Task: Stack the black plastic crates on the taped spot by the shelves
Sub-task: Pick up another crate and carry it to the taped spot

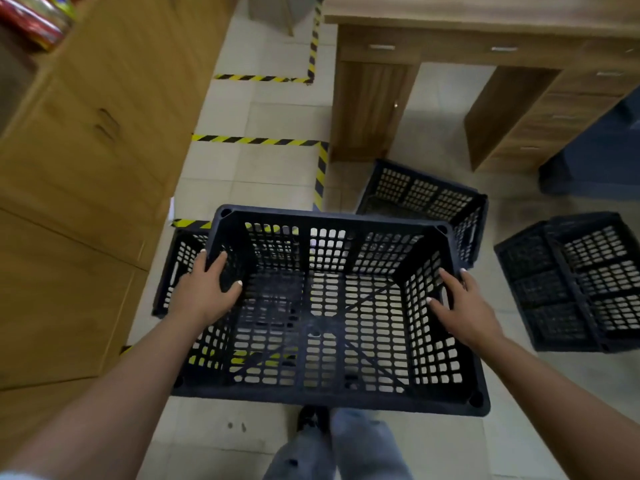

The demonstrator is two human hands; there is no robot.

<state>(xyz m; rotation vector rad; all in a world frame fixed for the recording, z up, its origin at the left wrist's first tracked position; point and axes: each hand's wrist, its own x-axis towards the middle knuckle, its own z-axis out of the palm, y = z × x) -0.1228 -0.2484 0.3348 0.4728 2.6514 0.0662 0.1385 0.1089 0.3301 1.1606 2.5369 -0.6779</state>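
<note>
While held level, black crate (pixel 329 306), left hand (pixel 207 292), right hand (pixel 460 306) gripping opposite side rims

We are showing bare forearms, pale-painted nails on the left hand (pixel 204 289) and right hand (pixel 464 306), and are wearing grey jeans (pixel 360 448) and a black shoe (pixel 311 419).

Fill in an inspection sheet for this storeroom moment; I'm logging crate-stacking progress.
Surface: tiled floor marked with yellow-black tape.
Job's things: held crate above a floor crate in the taped spot; tilted crate and another crate to the right.
Clutter: nothing seen.
Grippers: left hand and right hand grip the held crate's side walls.
Cables: nothing seen.
Surroundings: wooden cabinets left, desk ahead.
</note>
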